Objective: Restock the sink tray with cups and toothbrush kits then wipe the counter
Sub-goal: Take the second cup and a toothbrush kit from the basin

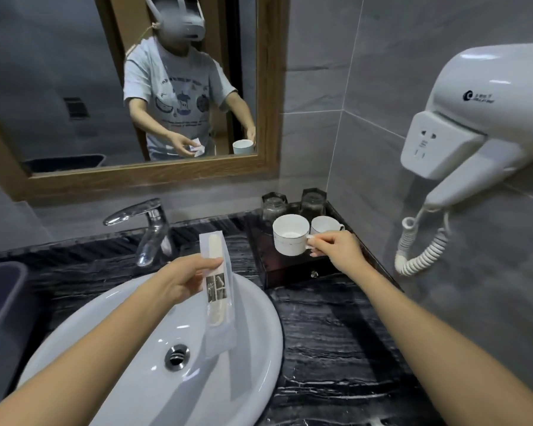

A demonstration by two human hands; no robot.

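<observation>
At frame centre, the left hand [183,279] pinches a wrapped toothbrush kit [217,290] upright above the white sink basin [253,348]. To its right, the right hand [336,249] grips a white cup [290,235] by its handle, over the dark tray [293,272], beside 1 more white cup [322,225].

No wording can be made out with certainty. A dark round logo with a line of small characters beside it is printed on the white plastic wall-mounted hair dryer [486,106] at the upper right of the frame, but it is too small to be read. Blurred lettering and fruit drawings are seen on the grey T-shirt [179,99] reflected in the wooden-framed mirror [268,87]. Only small photographs are shown on the clear plastic toothbrush kit packet [217,290].
</observation>
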